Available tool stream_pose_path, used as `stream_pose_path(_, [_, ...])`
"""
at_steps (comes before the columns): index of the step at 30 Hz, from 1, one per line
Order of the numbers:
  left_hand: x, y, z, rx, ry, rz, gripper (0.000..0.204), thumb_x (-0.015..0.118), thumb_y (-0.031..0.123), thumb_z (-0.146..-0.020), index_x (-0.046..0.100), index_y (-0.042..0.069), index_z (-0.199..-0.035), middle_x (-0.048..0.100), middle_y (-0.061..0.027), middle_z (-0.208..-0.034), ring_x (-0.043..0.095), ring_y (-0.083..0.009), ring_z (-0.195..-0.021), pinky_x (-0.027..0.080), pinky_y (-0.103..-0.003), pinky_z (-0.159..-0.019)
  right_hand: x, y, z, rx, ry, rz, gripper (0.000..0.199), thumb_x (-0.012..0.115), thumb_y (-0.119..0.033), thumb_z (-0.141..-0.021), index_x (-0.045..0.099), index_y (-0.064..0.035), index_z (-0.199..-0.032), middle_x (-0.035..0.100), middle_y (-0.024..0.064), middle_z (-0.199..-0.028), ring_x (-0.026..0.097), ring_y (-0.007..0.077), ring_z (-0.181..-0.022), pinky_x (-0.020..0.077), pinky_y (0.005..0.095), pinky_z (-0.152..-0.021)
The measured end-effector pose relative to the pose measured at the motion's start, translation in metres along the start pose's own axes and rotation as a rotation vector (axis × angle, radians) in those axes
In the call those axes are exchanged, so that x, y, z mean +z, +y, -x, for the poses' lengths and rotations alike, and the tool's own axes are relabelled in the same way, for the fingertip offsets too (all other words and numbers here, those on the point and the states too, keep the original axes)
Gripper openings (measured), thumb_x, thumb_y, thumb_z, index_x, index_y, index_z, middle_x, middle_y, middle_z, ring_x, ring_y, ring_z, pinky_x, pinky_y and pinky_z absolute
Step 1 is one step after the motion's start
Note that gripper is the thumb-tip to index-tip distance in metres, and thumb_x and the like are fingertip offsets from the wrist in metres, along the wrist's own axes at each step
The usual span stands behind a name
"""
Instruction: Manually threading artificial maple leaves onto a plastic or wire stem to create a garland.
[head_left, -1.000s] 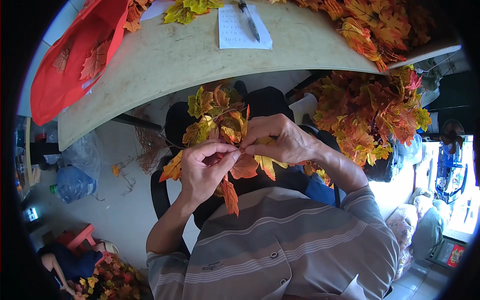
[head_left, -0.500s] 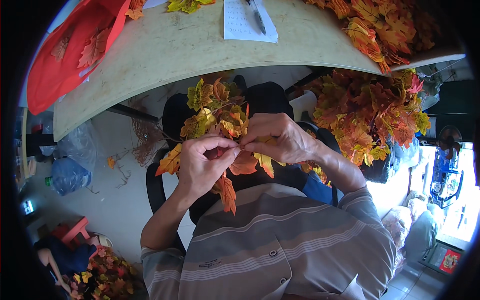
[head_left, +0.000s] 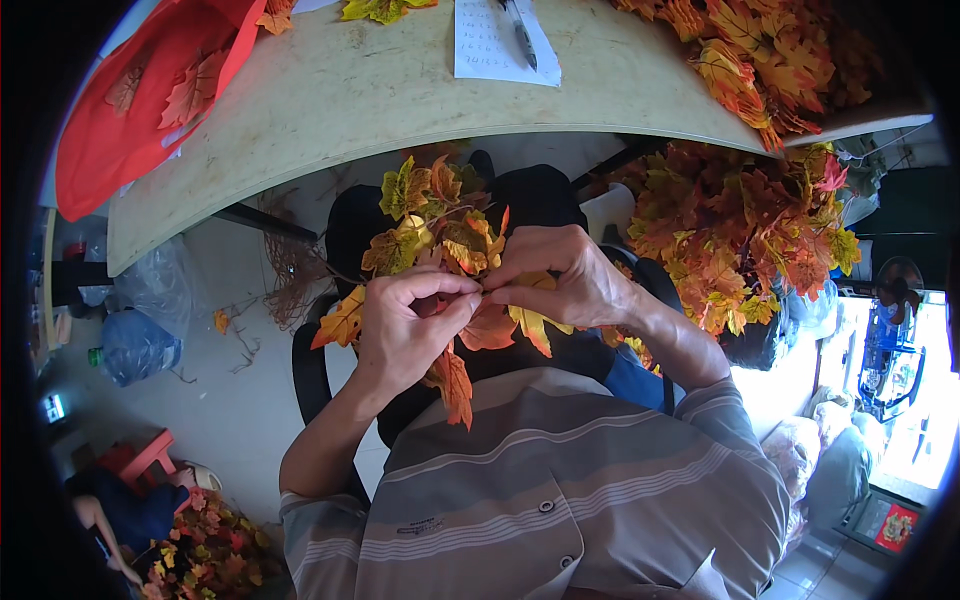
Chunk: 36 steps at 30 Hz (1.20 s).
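nothing moved: leaf sprig [head_left: 440,235] pinched between fingers [head_left: 468,292] (both hands)

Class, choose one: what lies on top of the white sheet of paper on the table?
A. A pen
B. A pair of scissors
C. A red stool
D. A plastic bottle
A: a dark pen lies slantwise across the white sheet of paper at the far edge of the table.
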<state>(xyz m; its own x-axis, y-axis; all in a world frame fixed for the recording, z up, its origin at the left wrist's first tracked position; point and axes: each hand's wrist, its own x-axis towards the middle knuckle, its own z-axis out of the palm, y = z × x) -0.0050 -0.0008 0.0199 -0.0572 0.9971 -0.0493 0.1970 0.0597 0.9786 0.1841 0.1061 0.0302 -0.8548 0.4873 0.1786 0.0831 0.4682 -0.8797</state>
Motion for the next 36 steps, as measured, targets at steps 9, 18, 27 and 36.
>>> stream_pose_path(9, [0.001,-0.001,0.0,0.002,0.014,0.018,0.011,0.071,0.002,-0.077,0.071,-0.003,-0.086,0.068,-0.0066,-0.074,0.06,-0.0064,-0.061,0.046,-0.02,-0.055,0.0,0.0,-0.002,-0.047,-0.007,0.085,0.016,0.074,-0.001,-0.071,0.071,-0.002,-0.087,0.062,0.01,-0.072,0.057,0.0225,-0.067,0.0434,0.0333,-0.058])
stream_pose_path(18, [0.002,-0.004,0.0,0.0,0.01,0.021,0.01,0.071,0.002,-0.078,0.071,-0.004,-0.086,0.068,-0.0049,-0.072,0.058,-0.0046,-0.06,0.045,-0.019,-0.054,0.0,0.001,-0.001,-0.043,-0.017,0.07,0.016,0.074,-0.002,-0.073,0.071,-0.0014,-0.089,0.062,0.0096,-0.071,0.055,0.022,-0.066,0.0422,0.0331,-0.057])
stream_pose_path(27, [0.002,-0.005,-0.001,-0.021,-0.007,0.03,0.01,0.069,0.001,-0.077,0.071,-0.004,-0.086,0.068,-0.0059,-0.072,0.06,-0.0059,-0.062,0.047,-0.02,-0.057,0.002,0.001,0.001,-0.085,-0.002,0.147,0.016,0.073,-0.002,-0.072,0.071,-0.0016,-0.088,0.058,0.0088,-0.068,0.053,0.0229,-0.065,0.0415,0.0337,-0.056])
stream_pose_path(36, [0.004,-0.008,0.0,-0.024,0.034,0.047,0.01,0.069,0.001,-0.077,0.07,-0.003,-0.085,0.065,-0.0045,-0.064,0.059,-0.0055,-0.057,0.046,-0.021,-0.053,0.009,-0.013,-0.003,-0.244,-0.009,0.521,0.016,0.072,-0.003,-0.068,0.067,-0.0013,-0.084,0.058,0.0072,-0.071,0.055,0.0251,-0.066,0.0463,0.0345,-0.057])
